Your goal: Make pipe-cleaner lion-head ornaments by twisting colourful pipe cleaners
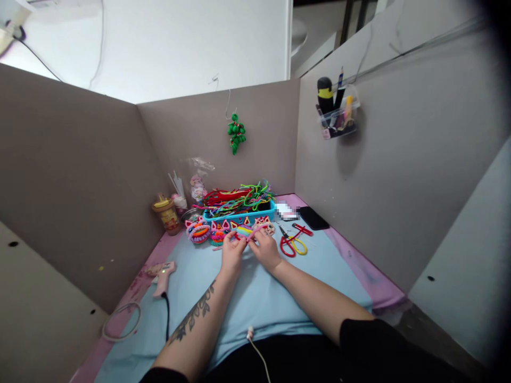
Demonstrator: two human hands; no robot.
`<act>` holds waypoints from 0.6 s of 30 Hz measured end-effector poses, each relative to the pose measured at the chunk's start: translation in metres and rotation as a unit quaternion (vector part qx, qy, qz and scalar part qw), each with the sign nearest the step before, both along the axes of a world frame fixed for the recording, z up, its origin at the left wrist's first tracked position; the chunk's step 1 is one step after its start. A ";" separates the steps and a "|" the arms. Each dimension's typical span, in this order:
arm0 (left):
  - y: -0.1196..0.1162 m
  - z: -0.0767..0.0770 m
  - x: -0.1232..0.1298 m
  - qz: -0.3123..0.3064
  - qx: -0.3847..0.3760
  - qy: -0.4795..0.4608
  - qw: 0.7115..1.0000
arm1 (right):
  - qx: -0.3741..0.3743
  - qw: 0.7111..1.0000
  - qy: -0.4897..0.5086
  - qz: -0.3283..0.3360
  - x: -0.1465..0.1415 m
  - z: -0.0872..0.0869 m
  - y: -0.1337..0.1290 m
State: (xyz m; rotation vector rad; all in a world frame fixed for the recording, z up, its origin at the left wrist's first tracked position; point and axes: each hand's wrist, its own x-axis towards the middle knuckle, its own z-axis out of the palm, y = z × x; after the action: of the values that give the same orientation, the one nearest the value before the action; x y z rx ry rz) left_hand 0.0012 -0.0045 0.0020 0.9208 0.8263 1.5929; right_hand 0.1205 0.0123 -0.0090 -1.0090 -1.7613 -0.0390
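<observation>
Above the blue cloth, both hands meet at a small fuzzy piece of pipe cleaners (pixel 244 231) in yellow, blue and pink. My left hand (pixel 231 254) pinches its near left side between thumb and fingers. From the other side, my right hand (pixel 265 249) has its fingers closed on a pink pipe cleaner (pixel 260 227) that slants up to the right from the piece. Just behind the hands stand several bright fuzzy animal-like faces, among them a pink and orange one (pixel 198 232). Scissors (pixel 288 244) with red and yellow handles lie right of my right hand.
A blue basket (pixel 223 216) full of pipe cleaners stands at the back. Left are a cup (pixel 168 217) and a pink glue gun (pixel 163 277) with a cord. A black phone (pixel 314 218) and red-handled tool (pixel 302 230) lie right. Grey panels (pixel 215 127) enclose the table.
</observation>
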 end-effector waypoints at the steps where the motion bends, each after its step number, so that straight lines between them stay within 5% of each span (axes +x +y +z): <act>1: 0.000 -0.001 0.000 -0.001 0.000 -0.003 1.000 | -0.001 1.000 0.004 -0.004 0.000 0.000 0.000; 12: 0.007 -0.005 -0.005 0.044 -0.050 -0.041 0.997 | -0.057 0.989 0.097 0.093 0.006 0.003 0.003; 18: 0.009 -0.004 -0.006 0.051 -0.036 -0.047 0.997 | -0.132 0.972 0.181 0.075 0.004 0.008 0.002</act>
State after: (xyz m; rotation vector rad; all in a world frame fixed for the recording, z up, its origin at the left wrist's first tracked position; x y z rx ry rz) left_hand -0.0053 0.0047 -0.0020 0.7574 0.8706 1.6713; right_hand 0.1242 0.0139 -0.0012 -0.9942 -1.5225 0.4601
